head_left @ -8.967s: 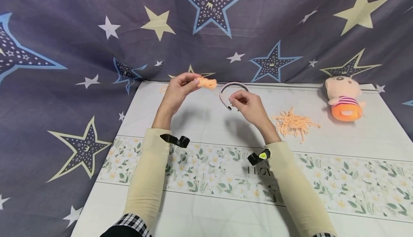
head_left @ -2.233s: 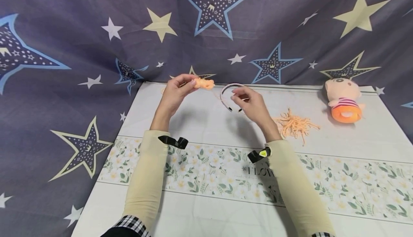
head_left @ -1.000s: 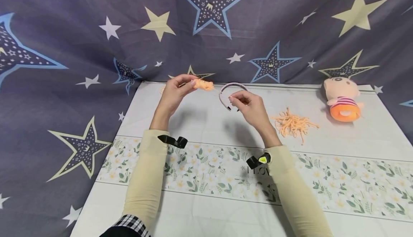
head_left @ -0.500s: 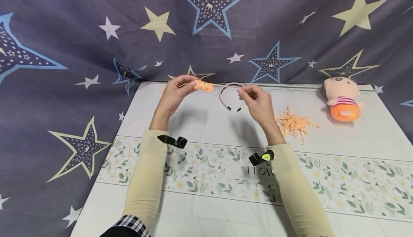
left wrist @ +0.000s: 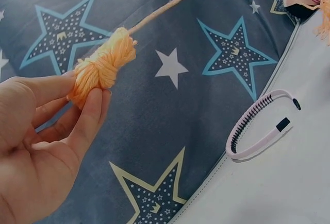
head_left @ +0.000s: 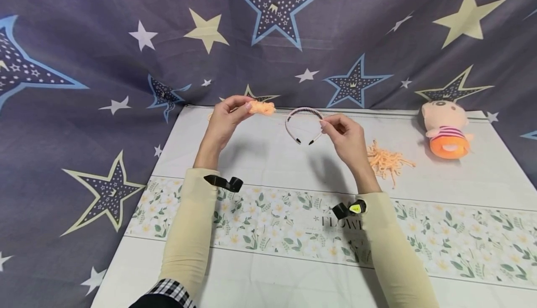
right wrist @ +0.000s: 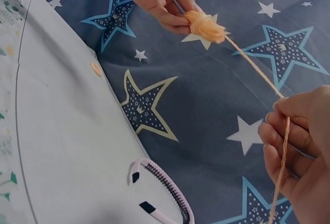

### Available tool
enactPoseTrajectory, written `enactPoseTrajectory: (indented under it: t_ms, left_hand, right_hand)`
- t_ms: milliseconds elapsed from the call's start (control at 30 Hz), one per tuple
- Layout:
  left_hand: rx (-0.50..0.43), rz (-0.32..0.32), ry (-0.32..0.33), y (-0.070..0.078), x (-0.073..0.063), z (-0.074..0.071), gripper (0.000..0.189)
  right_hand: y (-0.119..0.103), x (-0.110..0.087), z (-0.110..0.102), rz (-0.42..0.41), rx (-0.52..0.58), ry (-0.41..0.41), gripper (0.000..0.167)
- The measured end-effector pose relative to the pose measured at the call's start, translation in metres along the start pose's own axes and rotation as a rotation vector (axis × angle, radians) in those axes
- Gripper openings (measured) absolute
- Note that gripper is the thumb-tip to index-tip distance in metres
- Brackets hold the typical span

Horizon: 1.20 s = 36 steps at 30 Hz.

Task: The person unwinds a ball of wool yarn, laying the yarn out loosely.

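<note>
My left hand (head_left: 224,120) pinches a small wound bundle of orange yarn (left wrist: 103,67) by one end, raised above the far side of the table. From the bundle's other end a single yarn strand (right wrist: 252,65) runs taut to my right hand (head_left: 346,138), which pinches it between thumb and forefinger. Past those fingers the strand's free length hangs down in the right wrist view. Below and between both hands lies a pink headband (head_left: 289,130) with black teeth and black tips.
A loose heap of orange yarn (head_left: 388,161) lies right of my right hand. Farther right sits a plush toy (head_left: 449,131) with a striped top. An orange ring (right wrist: 96,69) lies near the table's back-left edge. A star-patterned cloth (head_left: 356,19) hangs behind the table (head_left: 260,159).
Over the last second my right hand has moved to the right, away from the bundle, drawing the strand out straight. My left hand and the bundle have barely shifted.
</note>
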<state>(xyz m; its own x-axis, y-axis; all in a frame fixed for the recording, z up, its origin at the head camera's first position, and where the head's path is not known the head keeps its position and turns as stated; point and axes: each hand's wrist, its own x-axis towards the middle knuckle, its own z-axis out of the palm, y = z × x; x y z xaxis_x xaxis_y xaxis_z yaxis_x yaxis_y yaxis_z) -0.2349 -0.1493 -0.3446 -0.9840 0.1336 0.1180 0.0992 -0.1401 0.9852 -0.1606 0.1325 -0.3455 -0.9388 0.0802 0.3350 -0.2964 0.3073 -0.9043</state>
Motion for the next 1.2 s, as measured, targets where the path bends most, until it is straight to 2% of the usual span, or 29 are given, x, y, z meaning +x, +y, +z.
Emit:
enactPoseTrajectory:
  t_ms: [267, 500, 800, 1033, 1200]
  left_hand:
    - [-0.002, -0.002, 0.001, 0.000, -0.002, -0.001, 0.017]
    - [0.013, -0.008, 0.005, 0.000, -0.002, -0.002, 0.017]
    - [0.009, -0.007, 0.021, -0.001, 0.000, -0.005, 0.019]
    - [-0.006, -0.014, 0.030, -0.001, -0.001, -0.007, 0.019]
    - [0.007, -0.023, 0.040, -0.001, -0.001, -0.008, 0.020]
  right_hand:
    - [0.007, 0.000, -0.015, 0.036, -0.001, 0.064, 0.018]
    - [0.009, 0.002, -0.026, 0.032, 0.017, 0.097, 0.019]
    - [0.017, 0.000, -0.040, 0.065, 0.033, 0.132, 0.020]
    - [0.035, 0.005, -0.054, 0.072, 0.076, 0.194, 0.019]
    - [0.058, 0.009, -0.067, 0.101, 0.044, 0.247, 0.015]
